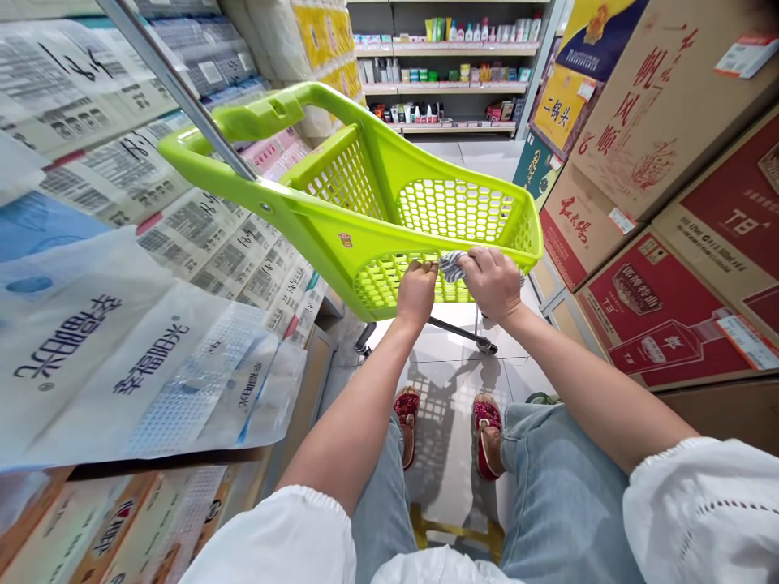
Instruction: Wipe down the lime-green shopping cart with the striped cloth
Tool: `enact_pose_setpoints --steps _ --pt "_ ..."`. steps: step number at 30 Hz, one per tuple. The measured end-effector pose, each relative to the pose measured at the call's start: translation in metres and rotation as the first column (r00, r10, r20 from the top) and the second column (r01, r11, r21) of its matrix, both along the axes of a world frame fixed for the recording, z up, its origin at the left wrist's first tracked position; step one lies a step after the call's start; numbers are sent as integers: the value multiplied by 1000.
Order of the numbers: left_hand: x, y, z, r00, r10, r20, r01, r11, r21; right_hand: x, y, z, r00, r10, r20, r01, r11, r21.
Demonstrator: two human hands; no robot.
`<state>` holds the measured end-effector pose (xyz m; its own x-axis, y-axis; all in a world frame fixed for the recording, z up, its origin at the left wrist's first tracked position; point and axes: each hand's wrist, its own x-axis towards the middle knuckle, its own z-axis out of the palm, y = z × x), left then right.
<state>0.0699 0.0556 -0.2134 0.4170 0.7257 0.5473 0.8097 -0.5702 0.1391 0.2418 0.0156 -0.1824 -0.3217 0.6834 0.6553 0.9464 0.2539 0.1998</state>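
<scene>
A lime-green plastic shopping cart [304, 227] stands side-on in front of my knees. Against its lattice side wall, just under the rim, my right hand [492, 280] is closed on a grey-and-white striped cloth [454, 266]. Part of the cloth sticks out left of the fingers and a bit shows at the right. My left hand [417, 290] is closed beside it, its curled fingers at the lattice and close to the cloth's left end. Whether those fingers grip the lattice or the cloth's edge, I cannot tell. The cart's basket shows nothing inside.
Plastic-wrapped paper packs [122, 349] are stacked along the left. Printed cartons [651, 308] rise on the right. Shelves [450, 85] with bottles and tubes stand at the back. A yellow stool-like frame [456, 531] is under me. Cart wheels [487, 347] rest on the tiles.
</scene>
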Motion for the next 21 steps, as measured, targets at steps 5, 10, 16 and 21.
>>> enact_pose_setpoints --steps 5,10,16,21 --pt "1 -2 1 1000 5 -16 -5 1000 14 0 3 -9 1000 -6 -1 6 1000 4" --pt "1 0 1 1000 23 -12 -23 1000 -6 -9 0 -57 983 118 140 -77 959 -272" --pt "-3 2 -1 999 36 -34 -36 999 -6 -18 -5 -92 943 237 232 -94 863 -496" --pt "-5 3 -2 998 28 -52 -26 999 40 -13 0 -57 980 143 141 -87 935 -345"
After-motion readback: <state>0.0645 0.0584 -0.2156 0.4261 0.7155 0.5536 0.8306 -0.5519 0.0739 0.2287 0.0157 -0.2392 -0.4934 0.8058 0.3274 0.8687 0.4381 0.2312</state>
